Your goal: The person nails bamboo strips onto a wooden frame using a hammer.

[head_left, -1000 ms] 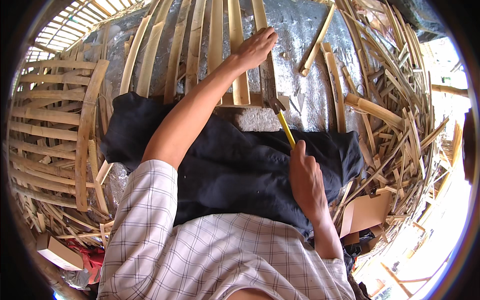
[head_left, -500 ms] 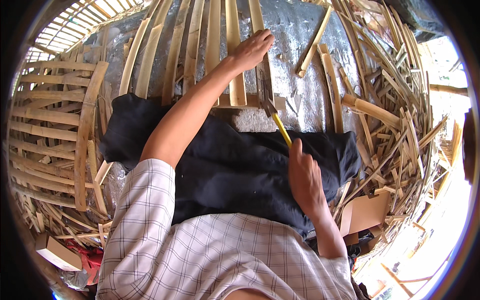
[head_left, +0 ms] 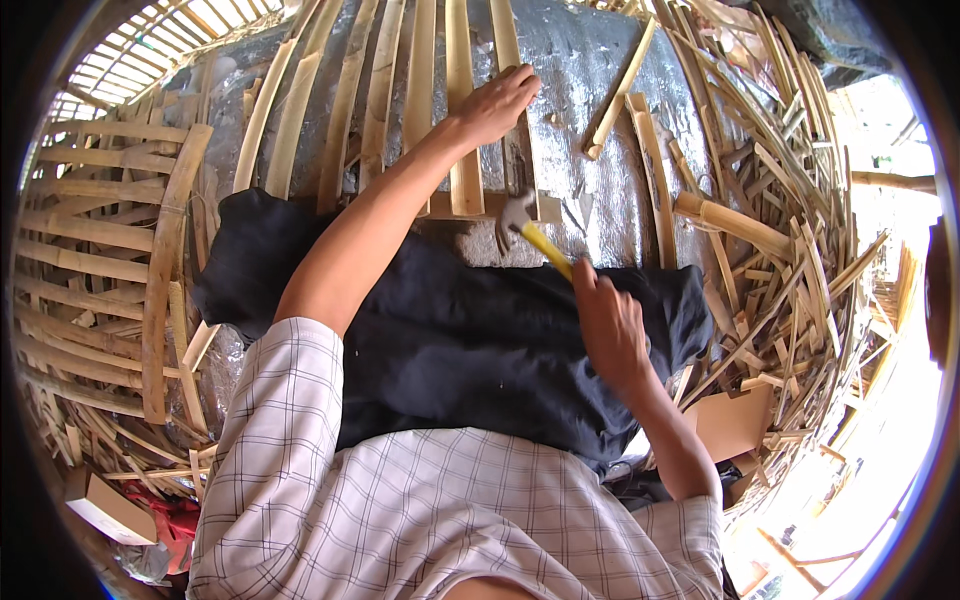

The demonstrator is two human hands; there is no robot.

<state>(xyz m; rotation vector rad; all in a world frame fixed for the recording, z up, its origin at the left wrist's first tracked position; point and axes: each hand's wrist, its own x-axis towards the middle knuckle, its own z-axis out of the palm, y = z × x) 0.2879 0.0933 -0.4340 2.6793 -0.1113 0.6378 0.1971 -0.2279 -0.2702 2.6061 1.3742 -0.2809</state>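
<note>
Over silver sheeting (head_left: pixel 590 185), reaching forward with the left arm (head_left: pixel 365 230) stretched diagonally, left hand (head_left: pixel 495 105) curled over a slat (head_left: pixel 506 40), cannot tell whether gripping. Clutching a yellow-handled hammer (head_left: pixel 545 247) in the right hand (head_left: pixel 612 325), forearm (head_left: pixel 677 425) slanted inward, hammerhead (head_left: pixel 517 213) near the slat's lower end. Flanked by two boxes (head_left: pixel 112 510), contents hidden.

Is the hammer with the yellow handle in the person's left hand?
No, the right hand grips the hammer, while the left hand is on a bamboo strip.
</note>
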